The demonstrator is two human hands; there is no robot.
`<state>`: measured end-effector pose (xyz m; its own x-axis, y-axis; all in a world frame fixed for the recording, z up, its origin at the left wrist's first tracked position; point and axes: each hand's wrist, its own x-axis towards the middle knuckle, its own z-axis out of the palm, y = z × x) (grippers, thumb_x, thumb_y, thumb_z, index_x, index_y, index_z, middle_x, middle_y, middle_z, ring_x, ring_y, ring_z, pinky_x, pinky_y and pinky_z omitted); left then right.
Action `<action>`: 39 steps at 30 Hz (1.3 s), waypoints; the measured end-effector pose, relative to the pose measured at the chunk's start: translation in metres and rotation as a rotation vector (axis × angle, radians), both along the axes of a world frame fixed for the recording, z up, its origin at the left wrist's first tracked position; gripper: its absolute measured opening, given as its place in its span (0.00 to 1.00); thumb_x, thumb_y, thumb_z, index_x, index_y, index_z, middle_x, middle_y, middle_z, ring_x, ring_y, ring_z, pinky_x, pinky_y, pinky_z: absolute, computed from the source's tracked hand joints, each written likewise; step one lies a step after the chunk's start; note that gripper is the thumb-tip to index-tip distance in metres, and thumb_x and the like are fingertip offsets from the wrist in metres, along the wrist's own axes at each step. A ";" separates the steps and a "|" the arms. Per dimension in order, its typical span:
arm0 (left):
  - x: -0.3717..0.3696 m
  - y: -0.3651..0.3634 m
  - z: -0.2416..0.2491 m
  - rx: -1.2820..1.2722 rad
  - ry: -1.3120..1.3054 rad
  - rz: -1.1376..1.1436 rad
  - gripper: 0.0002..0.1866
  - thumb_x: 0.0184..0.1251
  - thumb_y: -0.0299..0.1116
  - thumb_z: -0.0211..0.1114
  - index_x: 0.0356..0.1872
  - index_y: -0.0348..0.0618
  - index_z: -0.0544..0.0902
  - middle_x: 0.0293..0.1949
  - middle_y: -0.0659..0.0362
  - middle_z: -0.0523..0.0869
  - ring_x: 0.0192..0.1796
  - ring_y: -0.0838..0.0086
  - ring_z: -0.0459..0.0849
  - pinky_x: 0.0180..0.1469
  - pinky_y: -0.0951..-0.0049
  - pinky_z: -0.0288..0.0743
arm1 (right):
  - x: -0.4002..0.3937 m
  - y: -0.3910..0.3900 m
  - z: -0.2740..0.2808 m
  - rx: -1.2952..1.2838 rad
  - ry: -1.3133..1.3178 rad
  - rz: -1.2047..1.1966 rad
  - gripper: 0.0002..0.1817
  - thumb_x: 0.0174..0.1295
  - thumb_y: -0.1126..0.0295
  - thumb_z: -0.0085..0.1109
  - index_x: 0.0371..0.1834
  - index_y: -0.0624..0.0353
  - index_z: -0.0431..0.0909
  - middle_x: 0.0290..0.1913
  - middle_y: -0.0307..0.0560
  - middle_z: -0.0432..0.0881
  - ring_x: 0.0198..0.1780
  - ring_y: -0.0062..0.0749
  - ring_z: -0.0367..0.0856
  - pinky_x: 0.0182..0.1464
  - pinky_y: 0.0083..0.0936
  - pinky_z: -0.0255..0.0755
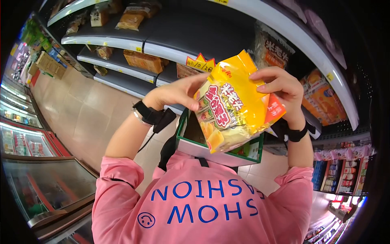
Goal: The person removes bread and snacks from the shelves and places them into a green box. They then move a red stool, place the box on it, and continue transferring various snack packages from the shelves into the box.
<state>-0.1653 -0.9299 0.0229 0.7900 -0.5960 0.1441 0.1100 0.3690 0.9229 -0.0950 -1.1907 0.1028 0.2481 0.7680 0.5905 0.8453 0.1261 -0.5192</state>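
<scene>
A yellow snack bag [233,105] with red and white lettering is held tilted in front of the chest. My left hand [180,92] is closed on its left edge, thumb on the front and fingers hidden behind. At the upper right edge my right hand [280,87] grips the same bag, fingertips pressed on the yellow film. Below the bag is an open box with a green rim [197,146], whose inside is mostly covered by the bag. A yellow and red price sign [200,64] shows just behind the bag's upper left corner.
Curved dark shelves [178,30] with white edges span the top, with bread packs [134,17] at the left. An orange package [325,97] and a clear bag [271,46] are on the right shelves. Glass-topped freezers [48,187] line the left side, beside a tiled floor [77,97].
</scene>
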 end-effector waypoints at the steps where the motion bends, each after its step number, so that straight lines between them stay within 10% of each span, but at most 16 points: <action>1: 0.000 0.002 0.000 0.011 0.084 -0.066 0.49 0.39 0.33 0.78 0.64 0.36 0.57 0.56 0.56 0.74 0.57 0.75 0.72 0.61 0.71 0.65 | 0.001 0.005 0.001 0.063 0.116 0.032 0.08 0.45 0.84 0.62 0.29 0.61 0.79 0.45 0.51 0.80 0.45 0.35 0.80 0.47 0.24 0.73; 6: -0.008 -0.002 0.002 -0.094 0.127 -0.049 0.40 0.43 0.34 0.76 0.59 0.36 0.65 0.53 0.57 0.77 0.53 0.76 0.76 0.58 0.73 0.69 | 0.008 0.034 -0.003 0.228 0.571 0.039 0.05 0.51 0.80 0.62 0.32 0.63 0.79 0.47 0.51 0.79 0.48 0.33 0.78 0.51 0.24 0.71; 11: -0.009 0.022 -0.008 -0.177 0.189 0.212 0.34 0.53 0.33 0.69 0.60 0.38 0.64 0.53 0.56 0.77 0.53 0.74 0.77 0.57 0.72 0.69 | 0.028 0.048 -0.024 0.105 0.950 -0.091 0.23 0.72 0.57 0.34 0.65 0.57 0.56 0.54 0.46 0.72 0.52 0.26 0.73 0.53 0.24 0.69; 14: -0.006 0.040 -0.013 -0.198 0.256 0.414 0.32 0.53 0.31 0.68 0.59 0.38 0.65 0.53 0.55 0.77 0.53 0.73 0.78 0.57 0.70 0.70 | 0.042 0.053 -0.044 -0.048 1.229 0.038 0.31 0.69 0.49 0.37 0.66 0.60 0.53 0.56 0.48 0.68 0.55 0.30 0.71 0.52 0.31 0.69; 23: 0.043 0.065 0.011 0.291 -0.188 0.965 0.42 0.41 0.32 0.78 0.56 0.33 0.62 0.48 0.55 0.76 0.50 0.75 0.76 0.52 0.74 0.72 | 0.077 0.133 -0.030 -0.308 0.963 -0.077 0.31 0.56 0.56 0.62 0.61 0.54 0.61 0.52 0.44 0.74 0.53 0.30 0.74 0.42 0.33 0.75; 32: 0.133 0.121 -0.002 0.664 -0.267 1.300 0.34 0.38 0.27 0.78 0.49 0.33 0.69 0.43 0.54 0.80 0.45 0.73 0.80 0.44 0.76 0.76 | 0.146 0.187 -0.043 -0.160 0.842 -0.257 0.31 0.62 0.62 0.56 0.65 0.60 0.55 0.62 0.53 0.64 0.63 0.37 0.64 0.53 0.37 0.70; 39: 0.189 0.149 -0.029 0.467 -0.229 1.479 0.41 0.26 0.33 0.82 0.47 0.33 0.68 0.44 0.51 0.80 0.44 0.68 0.80 0.49 0.72 0.73 | 0.118 0.151 -0.052 -0.119 0.765 -0.388 0.24 0.57 0.68 0.59 0.56 0.62 0.66 0.53 0.54 0.73 0.53 0.35 0.74 0.50 0.30 0.71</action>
<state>0.0236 -0.7807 -0.0058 0.6798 0.6335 0.3695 -0.2301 -0.2941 0.9276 0.0228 -1.0395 0.0510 0.8020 0.5925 0.0752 0.2299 -0.1901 -0.9545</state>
